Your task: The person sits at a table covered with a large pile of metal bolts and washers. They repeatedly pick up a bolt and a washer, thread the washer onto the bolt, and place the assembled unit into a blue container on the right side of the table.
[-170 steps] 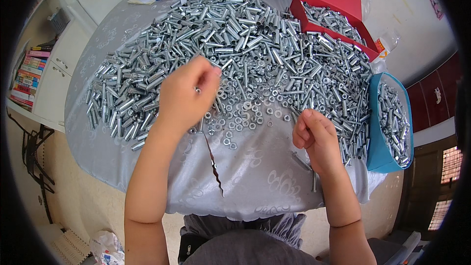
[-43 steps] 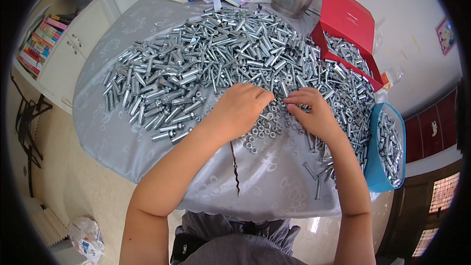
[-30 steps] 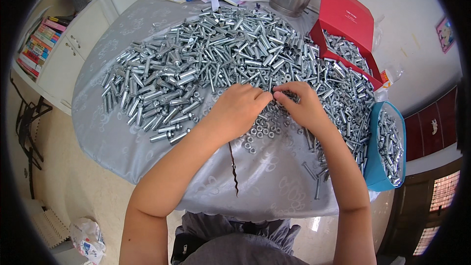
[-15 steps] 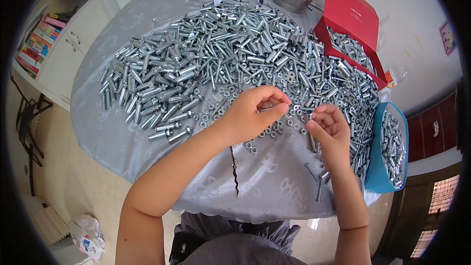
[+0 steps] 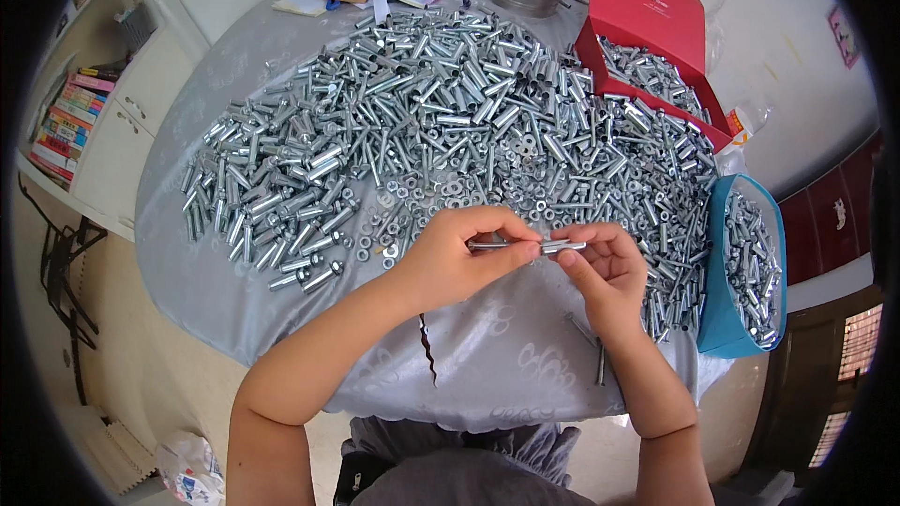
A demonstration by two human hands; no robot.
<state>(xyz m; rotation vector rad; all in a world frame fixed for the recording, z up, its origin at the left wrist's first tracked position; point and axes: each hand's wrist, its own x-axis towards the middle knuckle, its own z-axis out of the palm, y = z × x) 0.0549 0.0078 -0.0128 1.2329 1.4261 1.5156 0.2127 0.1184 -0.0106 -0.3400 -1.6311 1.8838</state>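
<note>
Head view —
A: Left hand (image 5: 455, 262) and right hand (image 5: 605, 267) now raised together off the bolt heap (image 5: 450, 122); half a second back they were apart.
B: Grip?
A: Both pinch one bolt (image 5: 525, 245) between them, just near side of heap, above the counter (image 5: 506, 365). Fitting looks underway.

Round table (image 5: 216, 253) under a grey patterned cloth, torn at the near edge. White cabinet (image 5: 122, 131) at left, coloured books (image 5: 66, 126) on its shelf. Pale floor (image 5: 131, 384); crumpled plastic bag (image 5: 192, 473) near left. White wall (image 5: 797, 84) far right, dark red panelling (image 5: 825, 225) beneath. Daylight, even.
</note>
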